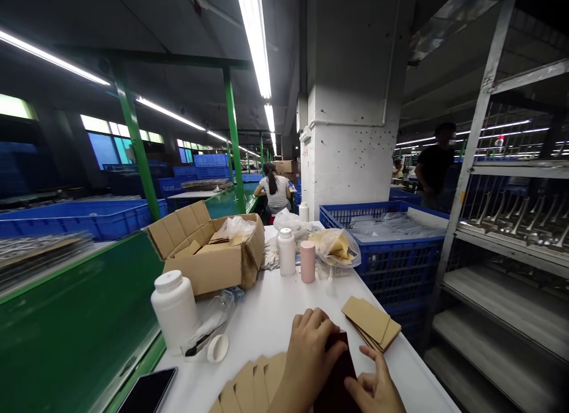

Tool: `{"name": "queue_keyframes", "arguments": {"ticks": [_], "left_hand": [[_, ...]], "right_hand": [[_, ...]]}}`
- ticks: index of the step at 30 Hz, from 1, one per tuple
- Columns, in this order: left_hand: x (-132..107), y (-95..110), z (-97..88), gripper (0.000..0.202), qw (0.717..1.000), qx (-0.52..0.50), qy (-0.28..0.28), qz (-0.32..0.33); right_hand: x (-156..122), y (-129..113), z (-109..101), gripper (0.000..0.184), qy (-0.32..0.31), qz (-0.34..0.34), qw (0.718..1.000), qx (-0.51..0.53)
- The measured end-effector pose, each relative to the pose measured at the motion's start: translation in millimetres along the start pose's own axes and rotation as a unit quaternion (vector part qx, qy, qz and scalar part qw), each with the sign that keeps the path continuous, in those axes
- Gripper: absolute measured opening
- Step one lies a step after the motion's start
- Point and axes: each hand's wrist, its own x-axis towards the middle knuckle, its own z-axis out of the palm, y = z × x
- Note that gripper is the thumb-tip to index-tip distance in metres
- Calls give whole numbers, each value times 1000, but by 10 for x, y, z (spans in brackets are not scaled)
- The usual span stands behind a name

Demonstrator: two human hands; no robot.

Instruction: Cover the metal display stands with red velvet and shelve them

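Note:
My left hand (pixel 306 357) lies on a dark maroon flat piece (pixel 335 377) on the white table (pixel 267 318), fingers curled over its top edge. My right hand (pixel 376 389) touches the same piece at its right edge with thumb and fingers pinched. A fanned row of tan cards (pixel 249 386) lies under my left wrist. A small stack of tan cards (pixel 371 323) sits just right of my hands.
A white bottle (pixel 174 309) and its loose cap (pixel 217 348) stand left, with a phone (pixel 149 392) by the green rail. An open cardboard box (pixel 213 250), two small bottles (pixel 297 256) and bagged items lie farther back. Blue crates (pixel 391 253) and metal shelving (pixel 502 241) flank the right. People work beyond.

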Motion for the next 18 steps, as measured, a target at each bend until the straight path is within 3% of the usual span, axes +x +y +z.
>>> {"name": "queue_keyframes", "arguments": {"ticks": [6,9,11,13,15,18], "left_hand": [[-197,-118,44,69,998,-35,5,-61],[-361,-219,40,86,994,-56,3,-99],[-430,-264,21,85,989,-87,15,-116],[-437,-271,10,69,984,-122,40,-127],[-396,-247,28,52,979,-143,64,-131],[-338,-213,98,42,976,-151,86,-130]], "right_hand": [[31,1,-99,76,-10,-42,994,-104],[42,-33,-230,78,5,-74,981,-180],[48,-152,-304,71,4,-88,971,-221],[65,-335,-315,56,-2,-103,963,-249],[102,-519,-253,45,-7,-129,956,-263],[183,-647,-121,40,-24,-174,942,-285]]}}
